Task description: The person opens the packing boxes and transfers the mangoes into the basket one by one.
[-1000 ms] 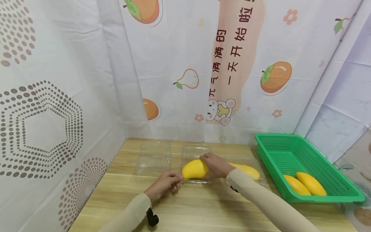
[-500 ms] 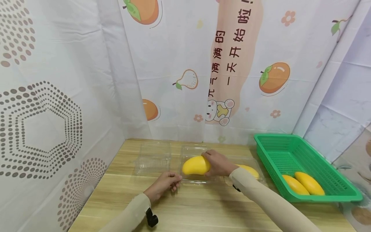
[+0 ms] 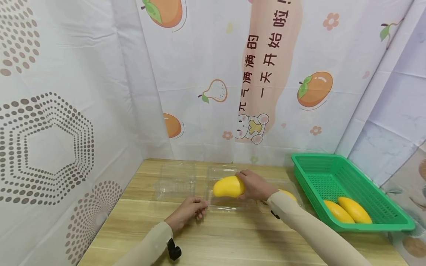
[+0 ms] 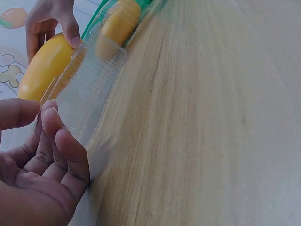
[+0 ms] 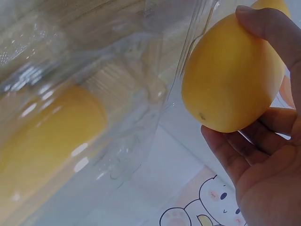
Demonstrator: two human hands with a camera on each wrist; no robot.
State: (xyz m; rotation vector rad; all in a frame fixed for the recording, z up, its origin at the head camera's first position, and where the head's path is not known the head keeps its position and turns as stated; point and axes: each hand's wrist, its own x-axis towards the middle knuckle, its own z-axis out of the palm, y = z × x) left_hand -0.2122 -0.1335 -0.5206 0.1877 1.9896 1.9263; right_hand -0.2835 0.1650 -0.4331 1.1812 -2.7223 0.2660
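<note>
The smooth yellow oval mango (image 3: 229, 186) is higher and slightly farther right than a second ago, when it lay low in the middle transparent plastic hinged container (image 3: 227, 208). Bare plastic now shows below it in the head view, so it seems to be carried above the container rather than settled inside; whether its underside touches the plastic anywhere, I cannot tell. More of the second yellow mango (image 5: 51, 141), lying under transparent plastic to the right, is now hidden behind the right sleeve in the head view.

The fingers of the right hand (image 3: 254, 186) are spread only as wide as the mango's body and grasp it near its right end, the thumb on one side and the other fingers curled against the opposite side. The left hand (image 3: 189, 212) keeps its place at the container's near left corner, the thumb and index finger almost together with the thin plastic edge pinched between them; its other fingers are bent.

Another transparent plastic container (image 3: 174, 186) stands to the left on the light wooden desk (image 3: 233, 244). To the right, two yellow mangoes (image 3: 338, 211) lie side by side in the green rectangular plastic basket (image 3: 317, 166).
</note>
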